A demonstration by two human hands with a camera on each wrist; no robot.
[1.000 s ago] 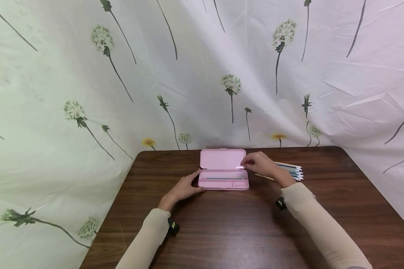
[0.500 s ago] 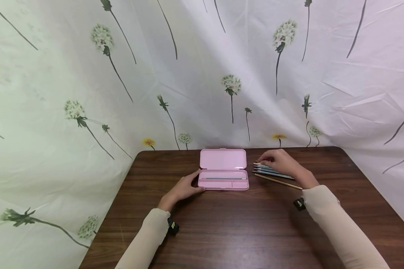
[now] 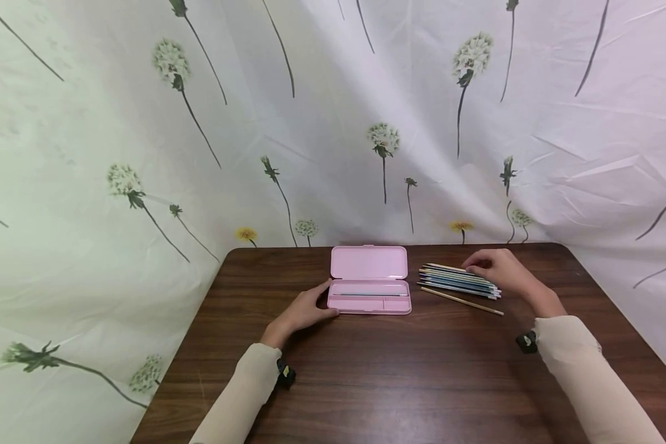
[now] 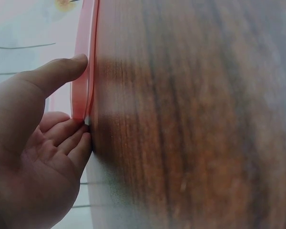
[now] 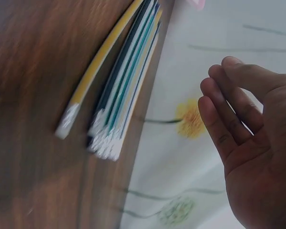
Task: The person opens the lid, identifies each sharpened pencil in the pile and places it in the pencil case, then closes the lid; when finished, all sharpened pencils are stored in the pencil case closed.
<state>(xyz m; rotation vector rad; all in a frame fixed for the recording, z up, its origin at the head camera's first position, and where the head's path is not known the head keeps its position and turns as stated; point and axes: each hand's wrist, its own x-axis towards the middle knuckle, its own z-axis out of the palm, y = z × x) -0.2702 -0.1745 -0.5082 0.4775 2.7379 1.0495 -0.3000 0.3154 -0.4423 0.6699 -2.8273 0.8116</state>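
A pink pencil case (image 3: 369, 304) lies with its lid (image 3: 369, 262) raised at the back of the table. One thin pencil (image 3: 369, 295) lies lengthwise in its rear compartment. My left hand (image 3: 301, 311) holds the case's left end, thumb on the front corner and fingers along the side. Right of the case is a bundle of several pencils (image 3: 459, 281), eraser ends to the right. A yellowish pencil (image 3: 462, 301) lies apart in front of them. My right hand (image 3: 502, 270) hovers over the bundle's right end; its fingers, seen in the right wrist view, hold nothing.
The dark wooden table (image 3: 388, 376) has rounded far corners. Behind it hangs a white cloth (image 3: 322, 185) printed with dandelions, close to the table's far edge. The case's front compartment has a small divider at the right.
My right hand has moved from beside the case rightward across the pencils to their eraser ends, uncovering the bundle. The left hand and case have stayed in place.
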